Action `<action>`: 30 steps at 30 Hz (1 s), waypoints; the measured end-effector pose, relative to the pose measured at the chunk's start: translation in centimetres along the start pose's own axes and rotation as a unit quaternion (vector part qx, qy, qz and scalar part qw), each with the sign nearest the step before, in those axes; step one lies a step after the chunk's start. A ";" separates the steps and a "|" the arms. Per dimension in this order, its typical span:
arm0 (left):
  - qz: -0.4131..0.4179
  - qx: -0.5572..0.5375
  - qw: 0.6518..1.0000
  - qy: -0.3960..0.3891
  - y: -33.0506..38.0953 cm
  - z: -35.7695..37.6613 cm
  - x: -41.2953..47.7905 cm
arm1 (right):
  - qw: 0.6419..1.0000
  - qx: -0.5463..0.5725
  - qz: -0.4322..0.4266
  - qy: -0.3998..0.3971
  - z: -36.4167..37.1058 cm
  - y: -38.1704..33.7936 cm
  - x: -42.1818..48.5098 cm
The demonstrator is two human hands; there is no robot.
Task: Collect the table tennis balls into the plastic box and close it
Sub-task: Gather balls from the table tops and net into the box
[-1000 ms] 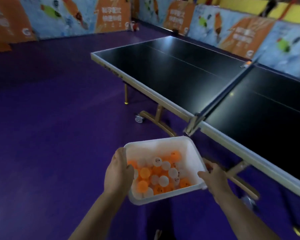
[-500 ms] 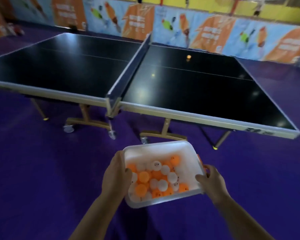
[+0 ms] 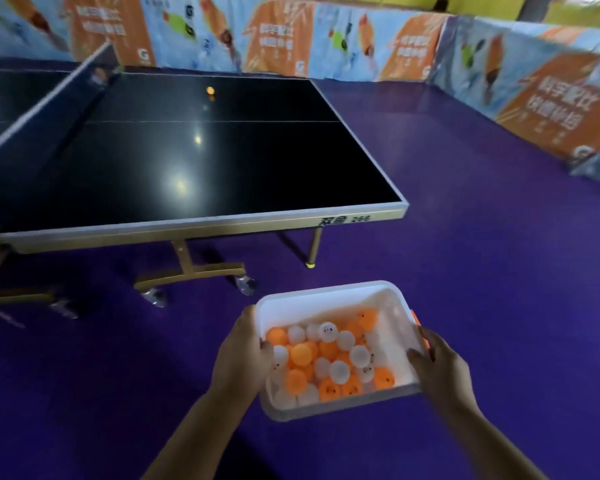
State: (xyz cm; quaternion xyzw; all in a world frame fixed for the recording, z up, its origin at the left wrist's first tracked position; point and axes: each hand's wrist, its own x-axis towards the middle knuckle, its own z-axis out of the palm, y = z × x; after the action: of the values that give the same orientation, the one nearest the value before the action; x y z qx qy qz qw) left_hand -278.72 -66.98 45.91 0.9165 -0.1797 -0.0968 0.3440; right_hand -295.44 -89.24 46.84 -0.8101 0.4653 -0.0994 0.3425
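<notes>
We hold the box [image 3: 326, 296] level, left grip [image 3: 243, 355] and right grip [image 3: 437, 365] clasping its side rims, and carry it to the worktop [image 3: 222, 161] for the stray ball [image 3: 210, 90].

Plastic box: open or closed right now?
Open. No lid sits on the box; the orange and white balls inside show plainly. The left hand and right hand grip its sides.

6 o'clock: box [image 3: 326, 301] white plastic, smooth, faintly translucent; balls [image 3: 300, 355] matt orange and white. 10 o'clock: bench [image 3: 222, 161] glossy black, glare spots; legs [image 3: 184, 258] gold-toned metal. floor [image 3: 465, 271] matt purple.
</notes>
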 end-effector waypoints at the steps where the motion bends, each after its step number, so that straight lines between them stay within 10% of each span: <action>1: 0.003 0.002 1.000 -0.009 1.5 1.2 0.6 | 1.000 -0.003 0.004 0.001 -1.2 0.9 1.2; 30: 0.147 0.027 0.975 -0.167 42.2 34.3 46.1 | 0.961 0.057 0.209 0.170 -20.1 10.8 52.4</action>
State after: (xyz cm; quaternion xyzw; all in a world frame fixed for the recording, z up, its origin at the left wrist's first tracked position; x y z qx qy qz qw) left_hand -257.92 -135.16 45.92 0.8598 -0.3702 -0.1915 0.2950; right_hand -283.83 -145.18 46.58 -0.6454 0.6689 -0.1886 0.3169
